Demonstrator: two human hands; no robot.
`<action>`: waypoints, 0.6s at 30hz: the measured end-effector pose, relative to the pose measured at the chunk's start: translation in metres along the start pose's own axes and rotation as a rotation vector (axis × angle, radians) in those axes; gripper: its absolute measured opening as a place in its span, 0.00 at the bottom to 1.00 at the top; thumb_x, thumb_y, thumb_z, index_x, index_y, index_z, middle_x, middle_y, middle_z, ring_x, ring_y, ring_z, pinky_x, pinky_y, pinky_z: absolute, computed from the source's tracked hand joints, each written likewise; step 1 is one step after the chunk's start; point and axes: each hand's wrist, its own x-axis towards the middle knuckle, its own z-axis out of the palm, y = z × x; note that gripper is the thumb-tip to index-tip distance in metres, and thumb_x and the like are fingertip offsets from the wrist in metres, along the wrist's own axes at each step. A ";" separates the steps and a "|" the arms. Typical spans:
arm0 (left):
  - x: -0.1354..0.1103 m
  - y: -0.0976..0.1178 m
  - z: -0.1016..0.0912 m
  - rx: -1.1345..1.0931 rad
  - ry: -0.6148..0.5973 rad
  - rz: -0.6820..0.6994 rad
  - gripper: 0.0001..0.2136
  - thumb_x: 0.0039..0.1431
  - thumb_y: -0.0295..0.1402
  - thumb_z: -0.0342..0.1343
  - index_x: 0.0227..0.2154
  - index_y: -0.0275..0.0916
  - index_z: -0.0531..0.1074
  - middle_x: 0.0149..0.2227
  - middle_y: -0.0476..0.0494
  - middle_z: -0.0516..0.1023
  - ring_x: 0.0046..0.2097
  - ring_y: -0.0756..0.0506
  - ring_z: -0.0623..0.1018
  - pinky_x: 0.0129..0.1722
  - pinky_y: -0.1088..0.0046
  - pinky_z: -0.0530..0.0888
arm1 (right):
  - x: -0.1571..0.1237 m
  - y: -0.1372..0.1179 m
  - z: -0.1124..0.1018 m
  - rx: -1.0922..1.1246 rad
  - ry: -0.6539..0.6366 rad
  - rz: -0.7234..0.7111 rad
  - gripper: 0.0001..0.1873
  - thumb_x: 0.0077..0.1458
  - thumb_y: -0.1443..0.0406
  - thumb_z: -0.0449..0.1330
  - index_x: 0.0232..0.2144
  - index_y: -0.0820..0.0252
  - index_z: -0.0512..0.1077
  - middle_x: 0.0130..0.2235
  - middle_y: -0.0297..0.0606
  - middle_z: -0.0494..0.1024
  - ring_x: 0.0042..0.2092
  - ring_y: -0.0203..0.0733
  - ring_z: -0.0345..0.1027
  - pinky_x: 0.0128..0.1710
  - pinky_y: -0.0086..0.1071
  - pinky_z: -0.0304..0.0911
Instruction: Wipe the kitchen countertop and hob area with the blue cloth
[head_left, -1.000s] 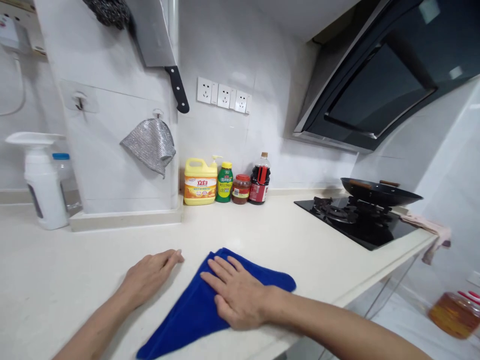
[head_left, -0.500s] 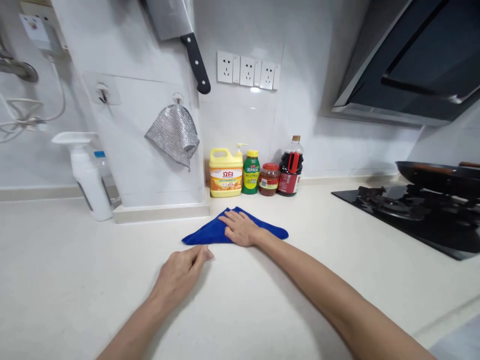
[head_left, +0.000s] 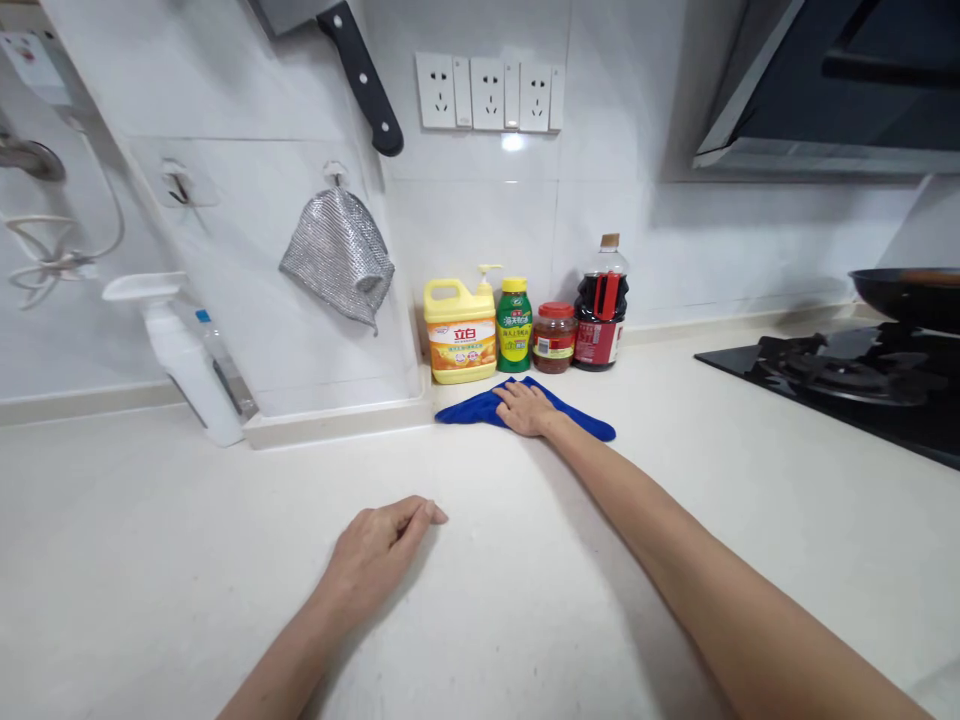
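Note:
My right hand (head_left: 526, 408) lies flat, fingers stretched out, on a blue cloth (head_left: 577, 424) far back on the white counter (head_left: 187, 560), just in front of the bottles. My left hand (head_left: 379, 545) rests palm down on the bare counter nearer to me, fingers loosely together and holding nothing. The cloth is spread in a flat triangle under my right palm.
Against the wall stand a yellow detergent jug (head_left: 460, 333), a green bottle (head_left: 514, 325), a red-lidded jar (head_left: 554, 338) and a dark sauce bottle (head_left: 602, 310). A white spray bottle (head_left: 187, 360) is at the left. A gas hob (head_left: 847, 385) with a wok (head_left: 907, 292) is at the right. A silver cloth (head_left: 337, 258) and a cleaver (head_left: 360, 75) hang on the wall.
My right hand has pushed the blue cloth away from me across the counter, up to the bottles. My left hand has stayed resting on the counter.

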 end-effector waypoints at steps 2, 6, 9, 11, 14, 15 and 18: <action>-0.001 0.001 -0.001 -0.002 0.005 0.019 0.25 0.62 0.51 0.36 0.38 0.49 0.79 0.21 0.51 0.70 0.32 0.41 0.74 0.36 0.67 0.65 | -0.007 0.022 -0.002 -0.016 0.009 0.053 0.33 0.67 0.54 0.37 0.70 0.58 0.49 0.73 0.44 0.46 0.72 0.49 0.37 0.69 0.49 0.34; -0.002 0.001 -0.002 0.012 0.010 0.040 0.25 0.63 0.51 0.37 0.38 0.48 0.79 0.23 0.50 0.73 0.33 0.41 0.75 0.37 0.66 0.66 | -0.037 0.079 -0.008 -0.057 0.027 0.169 0.33 0.67 0.55 0.37 0.70 0.59 0.50 0.72 0.45 0.48 0.72 0.49 0.38 0.69 0.48 0.36; 0.002 -0.006 -0.002 0.021 0.000 0.054 0.24 0.63 0.52 0.37 0.39 0.49 0.78 0.25 0.51 0.75 0.34 0.41 0.76 0.39 0.66 0.68 | -0.072 0.128 -0.012 -0.087 0.044 0.249 0.32 0.68 0.56 0.36 0.70 0.60 0.49 0.72 0.45 0.48 0.72 0.49 0.39 0.69 0.47 0.37; 0.006 -0.015 -0.001 0.015 -0.005 0.083 0.24 0.63 0.53 0.38 0.39 0.50 0.78 0.31 0.51 0.79 0.39 0.41 0.78 0.42 0.67 0.69 | -0.100 0.159 -0.015 -0.105 0.051 0.300 0.32 0.68 0.56 0.36 0.70 0.59 0.49 0.72 0.45 0.49 0.72 0.48 0.39 0.69 0.46 0.38; 0.015 -0.031 0.002 -0.005 0.001 0.124 0.24 0.62 0.55 0.41 0.40 0.51 0.79 0.44 0.52 0.82 0.49 0.39 0.77 0.49 0.67 0.71 | -0.145 0.201 -0.022 -0.127 0.059 0.388 0.32 0.68 0.57 0.36 0.70 0.59 0.49 0.72 0.45 0.49 0.72 0.48 0.40 0.69 0.46 0.39; 0.018 -0.035 0.002 -0.003 0.002 0.126 0.24 0.62 0.56 0.41 0.41 0.52 0.79 0.46 0.53 0.81 0.52 0.39 0.77 0.51 0.67 0.70 | -0.161 0.214 -0.024 -0.132 0.061 0.421 0.31 0.68 0.57 0.36 0.70 0.59 0.50 0.72 0.45 0.49 0.72 0.48 0.40 0.68 0.47 0.39; 0.025 -0.042 0.001 0.003 0.016 0.137 0.23 0.60 0.58 0.42 0.39 0.56 0.80 0.49 0.58 0.80 0.56 0.37 0.75 0.59 0.62 0.68 | -0.208 0.248 -0.033 -0.138 0.072 0.526 0.31 0.68 0.58 0.36 0.70 0.59 0.50 0.72 0.45 0.49 0.72 0.49 0.41 0.68 0.47 0.41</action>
